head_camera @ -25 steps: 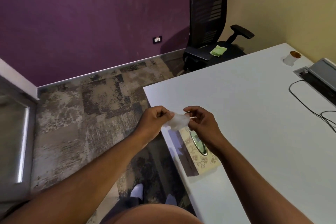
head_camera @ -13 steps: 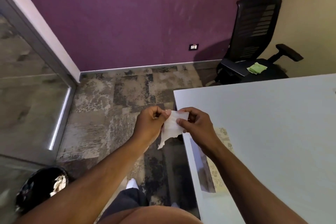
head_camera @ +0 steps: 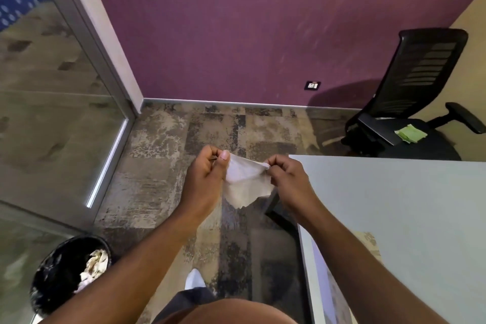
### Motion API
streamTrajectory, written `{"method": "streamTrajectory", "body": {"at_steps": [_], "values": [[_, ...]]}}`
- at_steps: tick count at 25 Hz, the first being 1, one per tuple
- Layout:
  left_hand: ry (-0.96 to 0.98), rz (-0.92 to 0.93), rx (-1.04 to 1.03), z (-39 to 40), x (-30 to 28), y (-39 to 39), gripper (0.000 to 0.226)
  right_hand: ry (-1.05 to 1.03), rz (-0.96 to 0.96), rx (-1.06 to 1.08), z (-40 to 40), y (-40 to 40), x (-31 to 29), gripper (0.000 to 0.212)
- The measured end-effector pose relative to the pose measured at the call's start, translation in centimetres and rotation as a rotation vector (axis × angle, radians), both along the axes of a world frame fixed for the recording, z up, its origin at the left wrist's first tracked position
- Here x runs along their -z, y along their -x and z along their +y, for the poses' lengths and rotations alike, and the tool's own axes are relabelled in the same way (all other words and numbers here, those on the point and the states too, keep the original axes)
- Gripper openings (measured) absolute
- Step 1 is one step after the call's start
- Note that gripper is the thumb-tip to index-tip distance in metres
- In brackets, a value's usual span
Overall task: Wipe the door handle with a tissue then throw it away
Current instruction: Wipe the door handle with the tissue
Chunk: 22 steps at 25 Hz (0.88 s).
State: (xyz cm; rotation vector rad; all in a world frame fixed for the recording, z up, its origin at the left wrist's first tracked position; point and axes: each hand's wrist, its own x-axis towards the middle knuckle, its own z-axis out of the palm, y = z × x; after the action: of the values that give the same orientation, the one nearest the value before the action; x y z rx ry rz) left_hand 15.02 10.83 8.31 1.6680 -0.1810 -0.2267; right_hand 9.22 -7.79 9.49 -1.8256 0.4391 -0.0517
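Note:
A thin white tissue [head_camera: 246, 183] hangs spread between both hands above the carpet, just left of the table corner. My left hand [head_camera: 207, 175] pinches its left top edge between thumb and fingers. My right hand [head_camera: 286, 176] pinches the right top edge. A black bin [head_camera: 56, 275] lined with a dark bag and holding crumpled paper stands on the floor at the lower left. No door handle is in view; a glass door or panel with a metal frame [head_camera: 105, 66] fills the left side.
A white table [head_camera: 399, 205] fills the right side, with a patterned tissue box [head_camera: 368, 242] partly hidden behind my right forearm. A black office chair [head_camera: 410, 92] with a green cloth [head_camera: 410, 133] on its seat stands at the back right. Patterned carpet [head_camera: 163, 155] lies ahead, purple wall beyond.
The view has swung left, away from the table, bringing the glass panel and the bin into sight. The tissue has been pulled out wider between my hands.

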Motion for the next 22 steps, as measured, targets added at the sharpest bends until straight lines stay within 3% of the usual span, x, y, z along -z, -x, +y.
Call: {"method": "streamTrajectory", "body": {"at_steps": [5, 7, 9, 13, 18, 22], "values": [[0.12, 0.095, 0.018, 5.1, -1.4, -6.0, 0.027, -0.213, -0.015, -0.18, 5.2, -6.3, -2.9, 0.03], [0.217, 0.144, 0.007, 7.4, -2.2, -8.1, 0.026, -0.155, -0.018, -0.3, 6.9, -8.3, -3.1, 0.034], [0.259, 0.148, -0.036, 9.5, -2.8, -9.8, 0.027, -0.055, 0.012, -0.379, 8.2, -10.0, -3.2, 0.024], [0.148, 0.135, -0.174, 13.7, -3.1, -12.7, 0.031, 0.027, 0.115, -0.47, 10.2, -13.4, -3.3, 0.015], [0.066, 0.099, -0.352, 17.6, -2.9, -15.5, 0.035, -0.314, 0.095, -0.485, 12.9, -18.2, -4.1, 0.025], [0.238, 0.234, -0.343, 19.4, -2.8, -17.6, 0.028, -0.493, 0.066, -0.511, 15.5, -23.1, -4.0, 0.024]]}}
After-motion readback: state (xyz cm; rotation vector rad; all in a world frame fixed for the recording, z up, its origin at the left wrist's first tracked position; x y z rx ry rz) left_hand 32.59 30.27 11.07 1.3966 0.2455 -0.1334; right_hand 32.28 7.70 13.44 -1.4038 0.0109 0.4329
